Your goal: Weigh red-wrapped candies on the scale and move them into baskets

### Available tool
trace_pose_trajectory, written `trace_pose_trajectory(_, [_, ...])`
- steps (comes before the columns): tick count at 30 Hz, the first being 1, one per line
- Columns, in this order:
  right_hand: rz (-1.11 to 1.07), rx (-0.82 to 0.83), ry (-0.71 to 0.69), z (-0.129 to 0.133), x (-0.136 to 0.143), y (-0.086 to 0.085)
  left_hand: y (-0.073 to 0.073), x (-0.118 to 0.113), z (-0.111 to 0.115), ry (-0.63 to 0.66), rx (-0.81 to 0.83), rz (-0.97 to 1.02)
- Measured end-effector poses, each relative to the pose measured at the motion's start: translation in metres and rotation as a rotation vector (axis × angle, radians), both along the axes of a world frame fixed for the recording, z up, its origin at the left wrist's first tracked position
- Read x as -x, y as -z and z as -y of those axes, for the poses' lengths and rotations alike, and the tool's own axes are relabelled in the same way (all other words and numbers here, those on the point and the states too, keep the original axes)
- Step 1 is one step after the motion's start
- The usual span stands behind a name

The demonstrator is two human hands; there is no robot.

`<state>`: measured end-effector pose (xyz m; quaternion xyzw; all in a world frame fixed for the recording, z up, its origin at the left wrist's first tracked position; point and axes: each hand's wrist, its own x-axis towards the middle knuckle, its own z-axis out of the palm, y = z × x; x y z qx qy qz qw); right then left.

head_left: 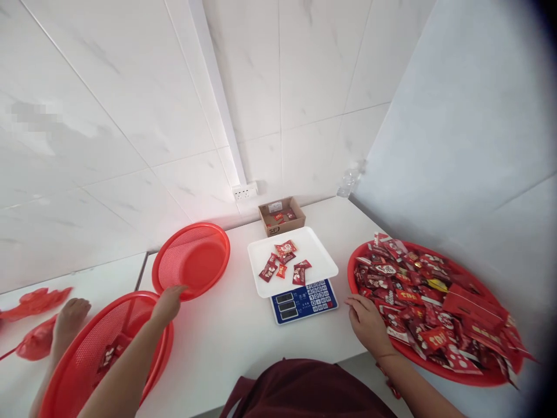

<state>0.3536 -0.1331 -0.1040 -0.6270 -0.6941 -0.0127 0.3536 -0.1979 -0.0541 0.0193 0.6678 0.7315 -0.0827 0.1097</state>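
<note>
My left hand [167,305] reaches over a deep red mesh basket [163,366] and is closed at the near rim of a second red basket [167,264], whose inside shows no packets. My right hand [368,325] is beside the left rim of a wide red basket [357,249] heaped with small red snack packets [409,296]. Its fingers are slightly bent and a little apart, with nothing visible in them. Between my hands stands a blue digital scale [304,303]. Several red packets [285,249] lie on its white tray [319,261].
Behind the scale is a small cardboard box [274,229] with packets inside. Another person's closed hand [72,316] is at the far left, near red plastic bags [39,337]. A tiled wall with a power outlet [245,191] backs the white table [221,342]. Clear plastic [350,180] sits in the corner.
</note>
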Motion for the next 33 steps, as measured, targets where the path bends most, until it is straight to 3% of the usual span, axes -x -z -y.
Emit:
trace_pose_trajectory(3, [0.017,-0.034,-0.007,0.000,0.000,0.003,0.012,-0.048,-0.004,-0.015,-0.013,0.195])
trace_pose_trajectory(6, [0.031,-0.031,-0.007,0.000,-0.001,0.004,0.022,-0.094,-0.004,0.032,-0.034,0.233])
trace_pose_trajectory(10, [0.052,-0.031,-0.008,-0.001,-0.001,0.004,0.024,-0.152,-0.008,0.132,-0.091,0.289])
trace_pose_trajectory(15, [0.081,-0.061,-0.016,-0.001,0.000,0.001,0.024,-0.228,-0.034,0.220,-0.167,0.320])
trace_pose_trajectory(19, [0.102,-0.059,-0.023,-0.001,-0.001,0.001,0.032,-0.267,-0.052,0.176,-0.171,0.299])
trace_pose_trajectory(24, [0.102,-0.047,-0.027,0.000,-0.002,0.004,0.035,-0.273,-0.047,0.146,-0.186,0.368])
trace_pose_trajectory(27, [0.096,-0.031,-0.026,0.000,-0.004,0.007,0.026,-0.254,-0.040,0.067,-0.267,0.388])
trace_pose_trajectory(31, [0.093,-0.026,-0.045,0.000,-0.004,0.010,0.016,-0.220,-0.035,-0.129,-0.406,0.291])
trace_pose_trajectory(33, [0.098,-0.028,-0.051,0.000,-0.005,0.011,0.017,-0.212,-0.034,-0.131,-0.463,0.209])
